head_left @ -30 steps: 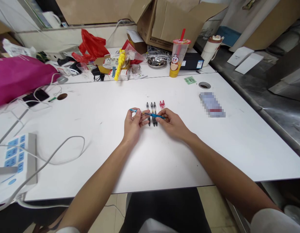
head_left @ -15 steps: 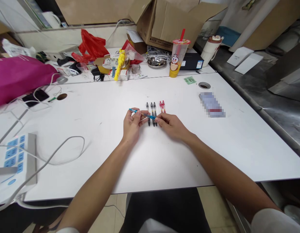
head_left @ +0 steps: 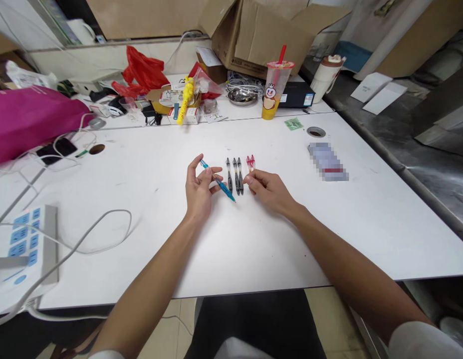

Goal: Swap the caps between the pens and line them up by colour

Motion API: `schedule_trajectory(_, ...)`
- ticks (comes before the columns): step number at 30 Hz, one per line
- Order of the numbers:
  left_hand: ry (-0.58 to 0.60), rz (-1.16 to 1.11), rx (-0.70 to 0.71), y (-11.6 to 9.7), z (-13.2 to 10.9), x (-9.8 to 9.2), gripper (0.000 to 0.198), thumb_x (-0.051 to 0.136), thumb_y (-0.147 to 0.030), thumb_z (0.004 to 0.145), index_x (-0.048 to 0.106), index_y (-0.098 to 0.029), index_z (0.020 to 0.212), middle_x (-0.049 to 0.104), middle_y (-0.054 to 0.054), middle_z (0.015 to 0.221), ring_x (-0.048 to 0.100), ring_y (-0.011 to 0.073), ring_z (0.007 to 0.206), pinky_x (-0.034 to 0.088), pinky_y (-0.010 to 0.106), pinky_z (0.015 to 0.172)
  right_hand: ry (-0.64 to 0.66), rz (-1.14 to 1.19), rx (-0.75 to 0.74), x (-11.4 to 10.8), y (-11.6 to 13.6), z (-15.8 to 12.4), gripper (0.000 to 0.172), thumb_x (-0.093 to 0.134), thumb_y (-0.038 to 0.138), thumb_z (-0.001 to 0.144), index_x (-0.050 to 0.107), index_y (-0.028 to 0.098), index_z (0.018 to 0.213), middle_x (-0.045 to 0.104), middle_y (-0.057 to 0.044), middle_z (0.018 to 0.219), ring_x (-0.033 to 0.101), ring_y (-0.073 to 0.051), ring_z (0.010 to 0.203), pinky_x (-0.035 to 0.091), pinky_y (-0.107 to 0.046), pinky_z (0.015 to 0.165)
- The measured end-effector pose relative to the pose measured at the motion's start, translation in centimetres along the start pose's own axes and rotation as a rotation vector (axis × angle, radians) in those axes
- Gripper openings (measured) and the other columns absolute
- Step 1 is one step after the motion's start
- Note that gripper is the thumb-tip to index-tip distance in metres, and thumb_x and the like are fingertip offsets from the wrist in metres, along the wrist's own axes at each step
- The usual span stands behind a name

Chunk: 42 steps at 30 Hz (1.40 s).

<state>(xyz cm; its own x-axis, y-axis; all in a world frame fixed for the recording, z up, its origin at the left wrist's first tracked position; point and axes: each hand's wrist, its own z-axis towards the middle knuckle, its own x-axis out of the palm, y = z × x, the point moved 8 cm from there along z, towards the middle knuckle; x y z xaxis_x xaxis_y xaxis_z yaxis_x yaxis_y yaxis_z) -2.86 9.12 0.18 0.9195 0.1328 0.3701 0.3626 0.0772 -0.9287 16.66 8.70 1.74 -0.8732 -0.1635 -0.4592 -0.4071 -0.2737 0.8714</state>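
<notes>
A blue pen [head_left: 224,188] with a clear barrel is gripped in my left hand [head_left: 199,192], thumb and fingers around its middle. It slants down to the right, its point toward me, and my left index finger rests at its upper end. My right hand [head_left: 268,189] is apart from the blue pen, its fingers curled together with nothing visible in them. Just left of those fingertips lie several pens: two black pens [head_left: 236,175] side by side and another black pen [head_left: 229,175] a little apart. Two red pens [head_left: 250,162] lie beyond my right hand, their lower parts hidden by it.
A pixelated phone-like object [head_left: 329,162] and a tape roll [head_left: 316,131] lie to the right. At the back stand a drink cup [head_left: 274,92] with a red straw and a cardboard box [head_left: 254,42]. A power strip [head_left: 27,249] with a looping cable sits at left.
My right hand has let go of the blue pen's lower end and moved slightly right. The pen has tilted, its point now lower and nearer me, still in my left hand.
</notes>
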Motion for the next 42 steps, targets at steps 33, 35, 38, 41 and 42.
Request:
schedule_trajectory(33,-0.012,0.046,-0.206,1.8,0.3,-0.4,0.009,0.067,-0.029,0.093,0.068,-0.021,0.093,0.075,0.010,0.109,0.073,0.0159,0.081,0.054,0.022,0.057,0.105,-0.636,-0.320,-0.1,-1.1,0.3,0.028,0.061,0.043,0.097,0.077,0.028,0.113,0.074,-0.009,0.107,0.063,-0.027,0.099,0.047,-0.037,0.071)
schedule_trajectory(35,-0.005,0.047,-0.202,1.8,0.3,-0.3,0.010,0.069,-0.030,0.092,0.068,-0.021,0.093,0.075,0.010,0.109,0.072,0.0160,0.081,0.054,0.023,0.057,0.094,-0.625,-0.323,-0.1,-1.0,0.3,0.029,0.064,0.044,0.095,0.077,0.027,0.114,0.073,-0.010,0.107,0.063,-0.028,0.100,0.048,-0.039,0.072)
schedule_trajectory(38,-0.005,0.054,-0.207,1.8,0.2,-0.3,0.010,0.069,-0.030,0.092,0.069,-0.020,0.094,0.075,0.010,0.110,0.072,0.0166,0.082,0.054,0.024,0.059,0.073,-0.578,-0.382,0.1,-0.4,0.2,0.037,0.070,0.044,0.091,0.074,0.025,0.123,0.072,-0.012,0.120,0.061,-0.032,0.110,0.052,-0.047,0.084)
schedule_trajectory(41,-0.003,0.054,-0.213,1.8,0.2,-0.3,0.009,0.067,-0.028,0.092,0.069,-0.020,0.093,0.075,0.010,0.109,0.072,0.0166,0.081,0.054,0.024,0.059,0.097,-0.540,-0.433,0.9,0.1,0.0,0.044,0.072,0.038,0.090,0.069,0.026,0.133,0.067,-0.010,0.137,0.055,-0.034,0.128,0.046,-0.054,0.103)
schedule_trajectory(42,-0.003,0.053,-0.216,1.8,0.1,-0.2,0.008,0.067,-0.028,0.092,0.069,-0.020,0.093,0.075,0.010,0.109,0.072,0.0163,0.081,0.054,0.024,0.059,0.112,-0.540,-0.428,1.2,0.0,0.0,0.044,0.071,0.036,0.091,0.068,0.027,0.135,0.067,-0.008,0.139,0.054,-0.034,0.131,0.045,-0.055,0.106)
